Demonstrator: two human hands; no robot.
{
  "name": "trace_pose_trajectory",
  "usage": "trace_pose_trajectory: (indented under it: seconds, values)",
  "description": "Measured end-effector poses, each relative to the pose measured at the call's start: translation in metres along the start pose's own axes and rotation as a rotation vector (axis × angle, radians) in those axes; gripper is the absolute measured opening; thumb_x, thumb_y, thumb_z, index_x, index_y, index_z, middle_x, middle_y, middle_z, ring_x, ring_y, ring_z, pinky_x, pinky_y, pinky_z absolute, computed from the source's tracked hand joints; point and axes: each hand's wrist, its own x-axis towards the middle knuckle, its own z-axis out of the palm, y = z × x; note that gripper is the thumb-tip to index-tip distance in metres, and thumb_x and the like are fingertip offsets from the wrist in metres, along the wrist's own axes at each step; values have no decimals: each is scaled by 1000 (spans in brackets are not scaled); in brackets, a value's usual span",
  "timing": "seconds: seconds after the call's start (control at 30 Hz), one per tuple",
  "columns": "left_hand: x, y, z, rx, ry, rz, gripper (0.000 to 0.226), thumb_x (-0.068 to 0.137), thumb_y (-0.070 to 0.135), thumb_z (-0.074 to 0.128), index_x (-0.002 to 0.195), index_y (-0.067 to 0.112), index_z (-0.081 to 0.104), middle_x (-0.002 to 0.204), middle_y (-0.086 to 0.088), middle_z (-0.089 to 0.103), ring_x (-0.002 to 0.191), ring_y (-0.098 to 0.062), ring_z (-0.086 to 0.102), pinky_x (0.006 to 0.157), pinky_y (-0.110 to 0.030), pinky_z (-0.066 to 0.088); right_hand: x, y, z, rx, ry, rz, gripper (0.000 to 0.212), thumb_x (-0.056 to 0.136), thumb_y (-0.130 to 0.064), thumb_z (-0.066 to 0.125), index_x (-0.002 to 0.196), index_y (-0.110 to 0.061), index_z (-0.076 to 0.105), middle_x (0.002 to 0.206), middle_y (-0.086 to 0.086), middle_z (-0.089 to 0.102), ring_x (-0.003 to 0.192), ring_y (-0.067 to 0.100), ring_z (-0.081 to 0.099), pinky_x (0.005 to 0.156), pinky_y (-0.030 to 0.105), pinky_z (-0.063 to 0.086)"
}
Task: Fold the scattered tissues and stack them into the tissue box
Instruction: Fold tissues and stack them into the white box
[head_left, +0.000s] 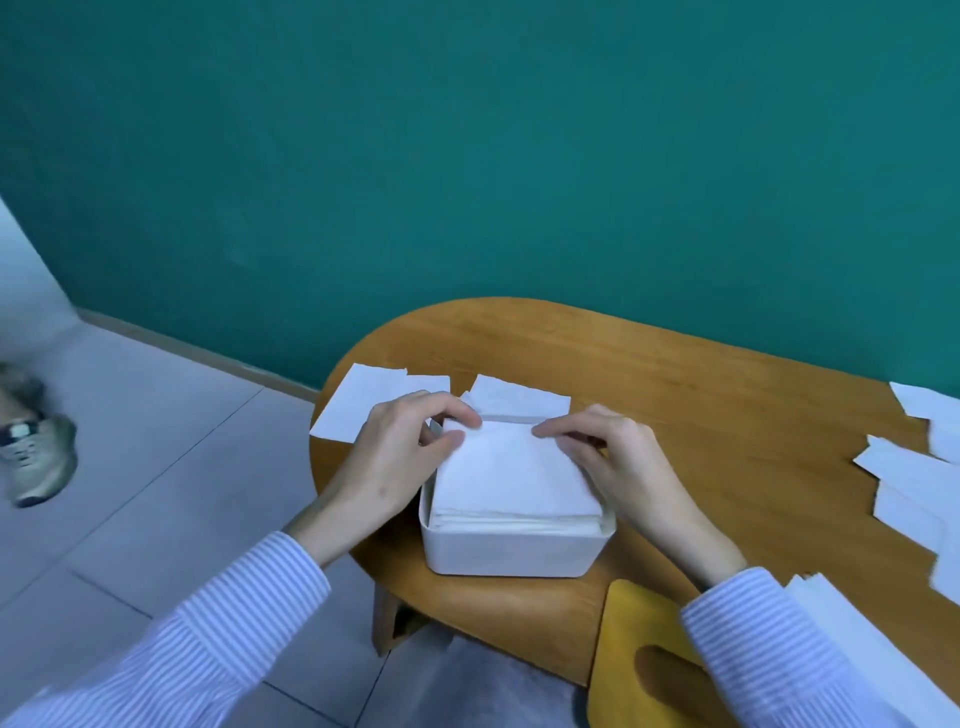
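A white tissue box (506, 551) stands near the left end of a wooden table (701, 405), filled to above its rim with a stack of folded tissues (514, 478). My left hand (400, 457) pinches the far left corner of the top tissue. At the far right corner my right hand (613, 457) pinches the same tissue. Loose white tissues lie flat behind the box: one at the far left (358, 408) and one just beyond it (519, 397). Several more tissues (914, 478) lie scattered along the right edge of the table.
A yellow lid with an oval slot (649, 660) lies at the table's near edge, partly under my right sleeve. More white sheets (852, 629) sit at the lower right. A person's shoe (39, 457) is on the tiled floor at left. A teal wall stands behind.
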Motion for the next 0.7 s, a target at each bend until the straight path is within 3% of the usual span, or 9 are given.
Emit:
trace_pose_trajectory:
  seconds: [0.1,0.2,0.4,0.53,0.7]
  values:
    - [-5,-4,0,165,21,90,20,94,23,67,105,39,70,105,23,56,100,1,52,85,-15,38,-9,5,0,-178,52,-32,24,95,-27,63,116,-37,68,121,-15,60,109,13,48,93,35,39]
    - [-14,0,2,217,-21,180,22,96,35,64,118,40,67,114,24,51,116,3,42,98,-25,33,-29,3,-6,-251,-2,-103,25,97,-39,57,122,-41,64,132,-20,57,119,7,49,96,38,38]
    - [-13,4,14,418,-220,180,37,98,49,54,134,44,56,133,26,50,124,2,41,100,-27,24,-39,-3,-1,-370,-196,-47,44,94,-55,35,132,-45,55,145,-20,49,131,2,42,108,33,23]
    - [-11,3,18,491,-256,151,36,98,53,51,133,46,56,132,26,50,122,4,40,96,-26,19,-26,-11,-4,-485,-308,-8,38,97,-51,48,136,-46,49,149,-23,42,137,0,33,116,34,11]
    - [-4,10,19,598,-320,144,36,99,51,51,135,44,56,126,20,53,120,-2,42,98,-30,22,-15,-14,-2,-537,-332,-23,37,96,-44,55,134,-42,55,144,-18,51,133,8,43,117,36,12]
